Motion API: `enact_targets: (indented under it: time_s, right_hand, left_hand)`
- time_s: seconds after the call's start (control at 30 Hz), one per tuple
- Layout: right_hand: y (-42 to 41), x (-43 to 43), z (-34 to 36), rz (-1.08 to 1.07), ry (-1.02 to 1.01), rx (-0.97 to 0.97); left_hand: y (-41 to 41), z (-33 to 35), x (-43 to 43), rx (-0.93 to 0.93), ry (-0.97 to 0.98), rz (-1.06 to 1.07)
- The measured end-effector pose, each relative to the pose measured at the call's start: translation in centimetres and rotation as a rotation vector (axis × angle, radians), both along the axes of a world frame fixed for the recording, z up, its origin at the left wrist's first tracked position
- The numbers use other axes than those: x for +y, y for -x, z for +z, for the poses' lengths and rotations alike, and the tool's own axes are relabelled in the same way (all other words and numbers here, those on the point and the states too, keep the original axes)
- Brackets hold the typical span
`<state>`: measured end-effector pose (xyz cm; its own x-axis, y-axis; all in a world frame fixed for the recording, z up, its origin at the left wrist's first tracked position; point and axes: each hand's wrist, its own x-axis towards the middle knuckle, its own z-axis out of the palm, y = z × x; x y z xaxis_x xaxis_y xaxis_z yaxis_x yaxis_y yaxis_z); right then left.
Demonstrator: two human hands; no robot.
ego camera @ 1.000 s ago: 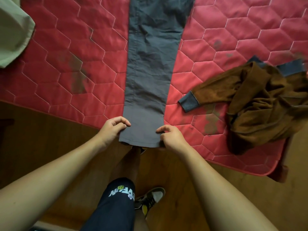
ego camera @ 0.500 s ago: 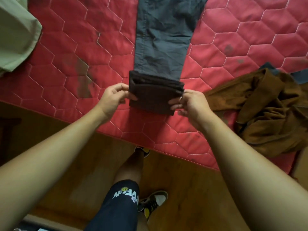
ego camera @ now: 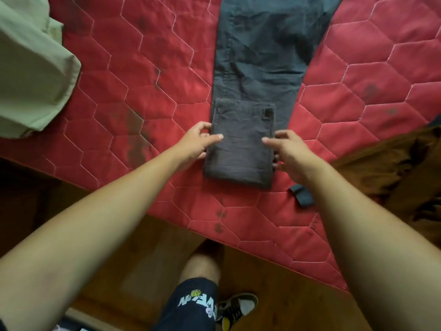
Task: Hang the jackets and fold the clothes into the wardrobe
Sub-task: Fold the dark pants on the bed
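While left hand (ego camera: 194, 145) and right hand (ego camera: 290, 154) pinch their sides, grey trousers (ego camera: 253, 91), hem folded up, creased.

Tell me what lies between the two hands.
The folded-up leg end of the grey trousers fills the stretch between left hand and right hand, in the head view.

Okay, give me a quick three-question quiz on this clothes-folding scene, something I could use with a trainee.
1. True or false: the grey trousers lie fully unfolded on the red mattress.
2. What do the left hand and right hand pinch? A the trousers' folded end; B a white shirt; C a hanger.
3. Fill in: the brown garment lies on the person's ____ side.
Key: 1 false; 2 A; 3 right.
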<state>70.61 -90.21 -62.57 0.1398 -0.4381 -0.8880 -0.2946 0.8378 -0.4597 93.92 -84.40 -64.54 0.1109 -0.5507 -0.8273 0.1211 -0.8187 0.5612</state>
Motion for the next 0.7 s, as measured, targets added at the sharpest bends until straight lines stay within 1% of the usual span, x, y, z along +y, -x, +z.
enact_targets:
  time_s: [0.07,0.1,0.2,0.37,0.53,0.7]
  right_hand:
    - [1.0,2.7,-1.5,0.053,-0.074,0.025]
    - [1.5,3.9,-2.0,0.075,-0.079,0.039]
    - [2.3,6.8,-2.9,0.123,-0.012,0.074]
    - [2.3,9.8,-3.9,0.181,0.085,0.137]
    - [2.7,13.3,-4.4,0.205,0.062,0.137]
    - [2.6,14.1,-4.2,0.165,0.055,0.125]
  left_hand:
    - [-0.1,-0.6,2.0,0.045,-0.055,-0.024]
    - [-0.2,-1.0,3.1,0.065,-0.078,-0.040]
    - [-0.2,-1.7,5.9,0.087,-0.084,-0.069]
    - [0.6,-1.5,8.1,0.015,-0.051,-0.094]
    - [0.6,-1.6,11.3,-0.015,-0.018,-0.168]
    - [1.4,-1.5,12.2,-0.102,0.078,-0.141]
